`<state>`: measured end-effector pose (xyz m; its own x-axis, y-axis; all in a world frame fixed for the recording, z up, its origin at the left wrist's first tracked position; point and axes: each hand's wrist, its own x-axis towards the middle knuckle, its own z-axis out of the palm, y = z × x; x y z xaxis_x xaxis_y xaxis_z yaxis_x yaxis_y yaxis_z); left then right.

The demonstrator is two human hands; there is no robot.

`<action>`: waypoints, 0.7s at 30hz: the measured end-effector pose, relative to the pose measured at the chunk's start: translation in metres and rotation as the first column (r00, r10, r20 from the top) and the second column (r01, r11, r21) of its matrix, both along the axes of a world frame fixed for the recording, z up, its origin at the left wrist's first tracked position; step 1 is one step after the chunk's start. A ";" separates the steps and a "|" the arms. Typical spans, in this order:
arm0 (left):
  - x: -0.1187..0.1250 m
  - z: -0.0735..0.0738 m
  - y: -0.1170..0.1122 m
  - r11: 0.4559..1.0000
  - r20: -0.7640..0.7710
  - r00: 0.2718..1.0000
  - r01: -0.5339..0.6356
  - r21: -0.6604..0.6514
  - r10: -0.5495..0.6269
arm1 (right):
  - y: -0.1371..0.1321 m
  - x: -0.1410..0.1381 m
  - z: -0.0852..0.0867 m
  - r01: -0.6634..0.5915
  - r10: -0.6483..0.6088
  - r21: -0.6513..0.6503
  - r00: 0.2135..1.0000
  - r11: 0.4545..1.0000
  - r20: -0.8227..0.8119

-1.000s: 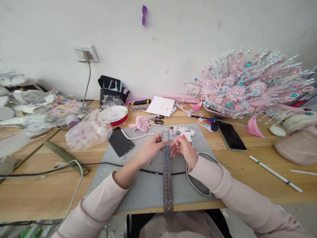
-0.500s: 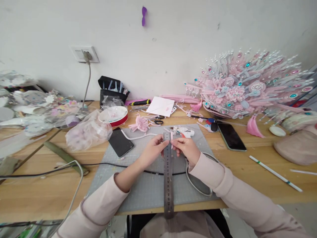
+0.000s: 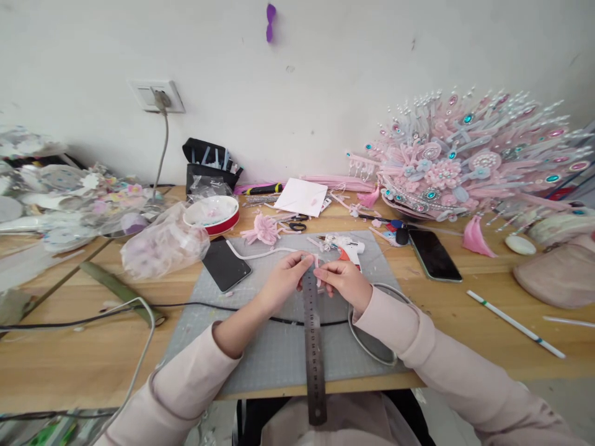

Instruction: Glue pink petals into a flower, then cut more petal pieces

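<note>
My left hand (image 3: 283, 280) and my right hand (image 3: 344, 280) meet over the far end of a steel ruler (image 3: 313, 347) that lies lengthwise on a grey cutting mat (image 3: 274, 353). Both hands pinch a small pink strip (image 3: 318, 271) held between their fingertips, just above the ruler's top end. A white cord (image 3: 253, 254) runs left from my left fingers. A white and orange glue gun (image 3: 348, 246) lies just beyond my right hand.
Two dark phones (image 3: 225, 264) (image 3: 434, 254) flank the mat. A large pink beaded headdress (image 3: 465, 158) stands at the back right. A red-rimmed bowl (image 3: 212, 215), plastic bags (image 3: 162, 244), scissors (image 3: 294, 225), a pink flower (image 3: 264, 229), a wire hoop (image 3: 372, 347) and a black cable (image 3: 93, 319) crowd the wooden table.
My right hand has closed in on the left until the fingertips meet on the pink strip. The ruler has slid toward me, its near end now past the table edge.
</note>
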<state>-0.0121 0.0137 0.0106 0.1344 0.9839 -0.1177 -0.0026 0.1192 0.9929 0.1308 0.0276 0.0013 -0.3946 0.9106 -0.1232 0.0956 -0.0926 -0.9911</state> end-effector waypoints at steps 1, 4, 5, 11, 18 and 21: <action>0.000 -0.001 0.000 1.000 0.006 1.000 0.011 0.006 -0.011 | 0.000 0.000 -0.001 0.001 -0.001 -0.005 1.000 1.000 -0.003; -0.001 -0.002 0.002 0.999 0.026 0.999 0.032 0.038 -0.033 | 0.000 0.000 -0.003 -0.005 0.005 -0.017 1.000 1.000 -0.016; -0.001 -0.002 0.002 0.998 0.029 0.999 0.031 0.050 -0.033 | 0.001 0.001 -0.003 -0.008 0.008 -0.020 1.000 1.000 -0.021; -0.001 -0.002 0.003 0.995 0.021 0.999 0.044 0.085 -0.046 | 0.002 0.002 -0.004 -0.028 0.026 -0.040 0.999 0.999 -0.041; -0.001 0.000 0.001 0.996 0.025 0.998 0.056 0.076 -0.058 | 0.001 0.001 -0.004 -0.036 0.031 -0.093 0.998 0.995 -0.051; 0.000 0.001 0.001 0.997 0.013 0.998 0.054 0.056 -0.055 | 0.000 0.000 -0.001 -0.045 0.042 -0.090 0.999 0.995 -0.035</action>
